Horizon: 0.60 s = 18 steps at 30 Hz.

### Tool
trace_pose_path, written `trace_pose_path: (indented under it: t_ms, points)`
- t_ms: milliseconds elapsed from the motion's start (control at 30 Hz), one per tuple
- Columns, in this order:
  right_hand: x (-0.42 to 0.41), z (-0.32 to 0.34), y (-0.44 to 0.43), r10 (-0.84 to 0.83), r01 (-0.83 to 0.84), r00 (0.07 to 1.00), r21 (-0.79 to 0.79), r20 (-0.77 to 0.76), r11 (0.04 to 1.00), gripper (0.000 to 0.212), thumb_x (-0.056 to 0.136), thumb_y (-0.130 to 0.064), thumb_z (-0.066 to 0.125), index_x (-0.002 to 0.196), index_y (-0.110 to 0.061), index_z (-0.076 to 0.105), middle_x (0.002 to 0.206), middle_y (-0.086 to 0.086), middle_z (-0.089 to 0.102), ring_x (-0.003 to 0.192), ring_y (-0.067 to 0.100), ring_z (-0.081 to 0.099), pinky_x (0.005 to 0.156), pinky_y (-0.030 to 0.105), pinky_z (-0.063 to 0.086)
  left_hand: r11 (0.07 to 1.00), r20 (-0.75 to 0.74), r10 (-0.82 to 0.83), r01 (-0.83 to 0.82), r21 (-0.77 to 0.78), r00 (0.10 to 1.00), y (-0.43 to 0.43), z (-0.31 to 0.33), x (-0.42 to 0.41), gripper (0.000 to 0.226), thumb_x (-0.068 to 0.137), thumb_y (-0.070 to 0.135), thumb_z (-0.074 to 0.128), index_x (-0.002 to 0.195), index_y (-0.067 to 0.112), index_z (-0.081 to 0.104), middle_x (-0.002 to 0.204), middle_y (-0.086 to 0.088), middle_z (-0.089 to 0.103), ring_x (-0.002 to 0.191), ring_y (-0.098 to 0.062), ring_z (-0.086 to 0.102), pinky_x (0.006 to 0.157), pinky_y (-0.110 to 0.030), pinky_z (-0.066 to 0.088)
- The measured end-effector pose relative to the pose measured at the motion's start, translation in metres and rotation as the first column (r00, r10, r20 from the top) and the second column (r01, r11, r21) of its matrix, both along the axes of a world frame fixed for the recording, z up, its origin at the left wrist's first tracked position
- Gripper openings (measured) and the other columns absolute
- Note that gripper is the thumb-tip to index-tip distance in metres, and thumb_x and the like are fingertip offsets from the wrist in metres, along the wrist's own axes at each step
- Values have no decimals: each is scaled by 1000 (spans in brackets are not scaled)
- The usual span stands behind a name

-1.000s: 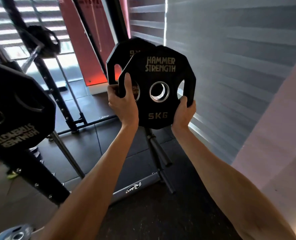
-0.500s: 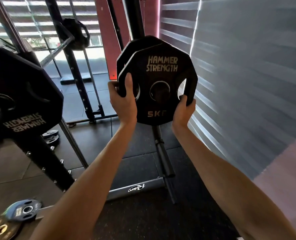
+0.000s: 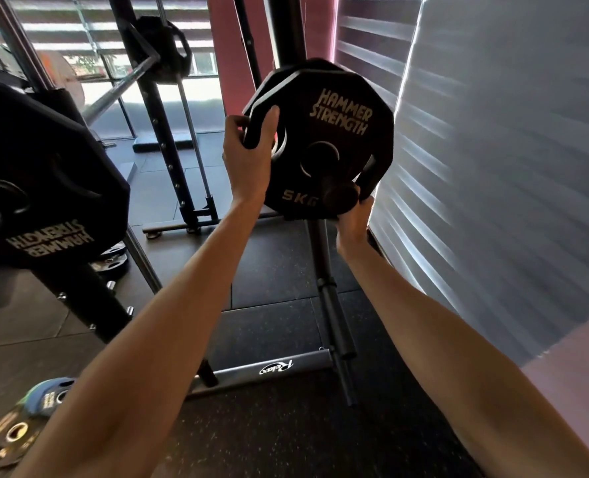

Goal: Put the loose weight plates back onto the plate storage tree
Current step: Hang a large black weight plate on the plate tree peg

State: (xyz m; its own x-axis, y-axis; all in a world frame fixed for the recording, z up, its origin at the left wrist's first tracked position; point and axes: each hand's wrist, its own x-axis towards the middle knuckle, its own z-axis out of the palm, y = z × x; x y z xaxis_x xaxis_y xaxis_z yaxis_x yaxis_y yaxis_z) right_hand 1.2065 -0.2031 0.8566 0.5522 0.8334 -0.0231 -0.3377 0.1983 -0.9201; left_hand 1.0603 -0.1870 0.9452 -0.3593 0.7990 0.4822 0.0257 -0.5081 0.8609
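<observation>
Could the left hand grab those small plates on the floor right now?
Probably not yet: the left hand grips the 5 kg plate on the peg. The floor plates lie in the open, though.

- Two grips are holding one plate: left grip (image 3: 248, 157), right grip (image 3: 355, 219).
- Two black plates are sitting between them: the 5 kg plate (image 3: 334, 132) and a second plate (image 3: 268, 91) just behind it.
- Two more are hanging: a large plate (image 3: 44, 188) well left of the left grip, a far plate (image 3: 169, 39) beyond it.
- At least two loose plates, a blue plate (image 3: 48, 398) and a gold-lettered plate (image 3: 10, 432), are lying low, left of the left grip.
</observation>
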Motion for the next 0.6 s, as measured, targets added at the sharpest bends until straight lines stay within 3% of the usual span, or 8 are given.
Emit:
trace_pose_path:
  t_ms: [33, 100, 167, 233, 333, 433, 533, 600]
  points:
    - [-1, -2, -4, 21, -21, 1000, 7, 12, 1000, 40, 105, -15, 49, 140, 3, 40, 135, 24, 57, 122, 37, 59, 105, 53, 49, 1000, 3, 7, -7, 2, 1000, 0, 1, 0, 27, 87, 43, 71, 82, 25, 51, 64, 17, 55, 58, 12, 54, 64, -4, 45]
    - [-5, -9, -12, 68, -69, 996, 15, 49, 998, 43, 107, -25, 48, 143, -3, 35, 140, 20, 55, 123, 36, 60, 102, 58, 51, 999, 13, 31, -31, 7, 999, -3, -1, 0, 21, 90, 39, 68, 85, 25, 53, 67, 17, 57, 62, 15, 56, 65, -2, 44]
    - [-13, -22, -23, 102, -102, 989, -3, 106, 995, 38, 109, -34, 40, 135, -7, 35, 126, 17, 62, 105, 34, 68, 92, 58, 56, 997, 40, 77, -78, 2, 996, -8, -12, 1, 14, 97, 35, 60, 87, 32, 51, 71, 17, 59, 67, 16, 58, 66, -2, 44]
    - [-26, -41, -35, 142, -136, 977, -53, 161, 989, 37, 108, -44, 35, 125, -11, 39, 98, 16, 66, 79, 27, 69, 78, 53, 61, 993, 62, 116, -114, -41, 991, -14, -31, -4, 14, 101, 35, 52, 88, 30, 51, 69, 15, 59, 63, 11, 59, 63, -7, 46]
    - [-55, -77, -51, 307, -260, 922, -209, 237, 943, 53, 104, -54, 35, 123, -5, 45, 86, 16, 64, 72, 30, 67, 69, 48, 60, 965, 8, 204, -200, -172, 979, -27, -73, -25, 20, 101, 37, 50, 89, 21, 52, 67, 10, 59, 56, 3, 58, 57, -16, 48]
    - [-92, -118, -64, 503, -400, 822, -359, 267, 843, 52, 104, -49, 42, 116, 1, 49, 82, 17, 63, 68, 33, 65, 66, 50, 58, 894, -151, 291, -325, -309, 945, -53, -131, -67, 18, 97, 29, 56, 96, 11, 59, 71, 8, 60, 62, 3, 60, 65, -21, 50]
    - [-141, -151, -83, 681, -507, 669, -487, 298, 711, 34, 105, -39, 48, 106, -5, 49, 85, 24, 64, 64, 31, 63, 63, 49, 57, 748, -342, 240, -398, -531, 908, -96, -192, -125, 21, 96, 24, 57, 99, 5, 65, 86, -9, 72, 86, -27, 70, 76, -30, 52]
    - [-178, -171, -99, 789, -576, 536, -553, 302, 603, 29, 105, -34, 50, 104, -5, 51, 89, 29, 67, 67, 34, 65, 68, 53, 58, 628, -422, 194, -443, -640, 886, -135, -230, -167, 21, 95, 18, 58, 101, -1, 66, 97, -21, 73, 96, -34, 69, 84, -36, 51]
